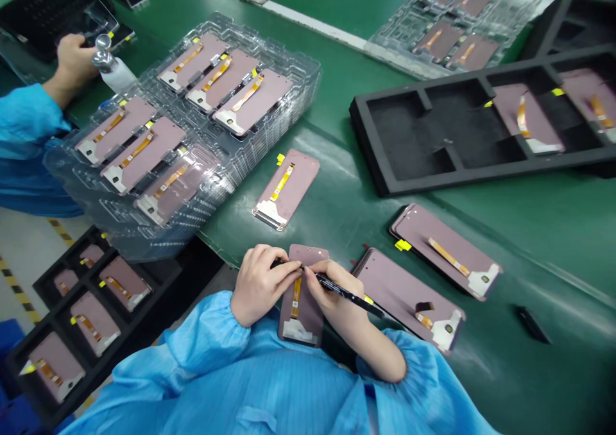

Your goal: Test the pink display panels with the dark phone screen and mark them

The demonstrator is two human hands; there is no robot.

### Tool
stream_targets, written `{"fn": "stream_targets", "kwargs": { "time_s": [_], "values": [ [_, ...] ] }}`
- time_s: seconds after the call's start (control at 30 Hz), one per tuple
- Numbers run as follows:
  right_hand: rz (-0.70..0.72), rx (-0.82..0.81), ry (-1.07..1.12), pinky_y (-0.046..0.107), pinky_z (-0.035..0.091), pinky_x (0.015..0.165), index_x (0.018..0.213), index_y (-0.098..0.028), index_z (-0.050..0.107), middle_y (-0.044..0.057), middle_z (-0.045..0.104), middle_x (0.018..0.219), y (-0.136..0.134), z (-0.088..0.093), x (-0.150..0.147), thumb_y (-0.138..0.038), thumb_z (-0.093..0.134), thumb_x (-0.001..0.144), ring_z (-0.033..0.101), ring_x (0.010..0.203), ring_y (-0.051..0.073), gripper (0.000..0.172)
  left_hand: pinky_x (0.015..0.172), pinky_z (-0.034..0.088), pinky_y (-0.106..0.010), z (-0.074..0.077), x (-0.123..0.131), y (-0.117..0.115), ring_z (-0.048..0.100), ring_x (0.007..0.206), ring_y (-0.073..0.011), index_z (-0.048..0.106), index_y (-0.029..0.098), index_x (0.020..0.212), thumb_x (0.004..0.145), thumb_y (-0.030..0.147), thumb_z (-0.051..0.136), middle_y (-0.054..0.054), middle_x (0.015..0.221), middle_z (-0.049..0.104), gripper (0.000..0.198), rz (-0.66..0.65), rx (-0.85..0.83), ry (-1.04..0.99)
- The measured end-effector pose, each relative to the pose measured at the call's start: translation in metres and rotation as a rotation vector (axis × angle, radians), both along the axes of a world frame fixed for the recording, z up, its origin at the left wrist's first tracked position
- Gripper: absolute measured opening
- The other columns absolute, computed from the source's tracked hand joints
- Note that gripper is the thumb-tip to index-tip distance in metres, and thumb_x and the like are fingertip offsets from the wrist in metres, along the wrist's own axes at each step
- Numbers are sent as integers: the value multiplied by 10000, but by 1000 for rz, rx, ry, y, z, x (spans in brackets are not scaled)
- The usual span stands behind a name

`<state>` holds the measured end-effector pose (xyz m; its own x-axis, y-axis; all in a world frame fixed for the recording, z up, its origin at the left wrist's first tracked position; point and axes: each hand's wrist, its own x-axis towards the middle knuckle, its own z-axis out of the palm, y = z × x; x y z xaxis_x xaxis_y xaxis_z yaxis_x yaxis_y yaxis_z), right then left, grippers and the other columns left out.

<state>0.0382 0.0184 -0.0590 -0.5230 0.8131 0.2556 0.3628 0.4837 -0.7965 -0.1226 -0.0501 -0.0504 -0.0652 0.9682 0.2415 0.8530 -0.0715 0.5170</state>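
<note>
Mauve phone panel (310,303), lying directly beneath both hands in front of the wearer's blue-clad body; what supports it is hidden. Around it spreads a green worktop (529,230), reaching forward and rightward from the grips. Ahead and to their left stands a stack of clear trays (269,146) with similar panels; ahead and to their right is a black foam tray (409,181). Another panel (301,178) lies just beyond the grips, and two small piles sit to the right.

The panel's long axis points away from the body, its white-patched end nearest the wearer. The left hand (260,281) overlaps its left edge, the right hand (342,316) its right; neither is clearly nearer. Both grips meet over the panel's farther half.

A black pen (356,298) slants across that axis. The right grip is closed around its barrel; the left grip is pinched at its other end, fingertips nearly touching the right's. Between them, an orange ribbon cable (296,297) runs toward the wearer.
</note>
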Motion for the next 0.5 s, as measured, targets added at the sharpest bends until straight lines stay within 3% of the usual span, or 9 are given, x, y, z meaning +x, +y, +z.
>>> {"fn": "stream_targets", "kwargs": {
  "time_s": [0.3, 0.4, 0.5],
  "values": [
    [-68, -99, 150, 230, 466, 503, 763, -220, 577, -18, 635, 642, 0, 9, 3, -194, 584, 875, 591, 525, 125, 116, 791, 434, -344, 7, -4, 0, 535, 911, -199, 686, 223, 1071, 921, 289, 588, -48, 954, 641, 192, -20, -48, -68],
    [-80, -100, 212, 237, 484, 539, 781, -224, 561, -15, 630, 663, -1, 9, 5, -175, 568, 875, 607, 568, 133, 106, 868, 457, -335, 17, -22, 22, 552, 955, -198, 633, 179, 1144, 943, 281, 544, -66, 992, 630, 242, 33, -15, -95],
    [-63, -95, 247, 246, 487, 552, 781, -227, 556, -12, 624, 669, -3, 7, 6, -165, 563, 870, 607, 586, 137, 109, 919, 448, -371, 26, -42, 64, 561, 1018, -248, 566, 130, 1230, 934, 363, 545, -121, 1087, 611, 378, 173, -20, 73]
  ]
}}
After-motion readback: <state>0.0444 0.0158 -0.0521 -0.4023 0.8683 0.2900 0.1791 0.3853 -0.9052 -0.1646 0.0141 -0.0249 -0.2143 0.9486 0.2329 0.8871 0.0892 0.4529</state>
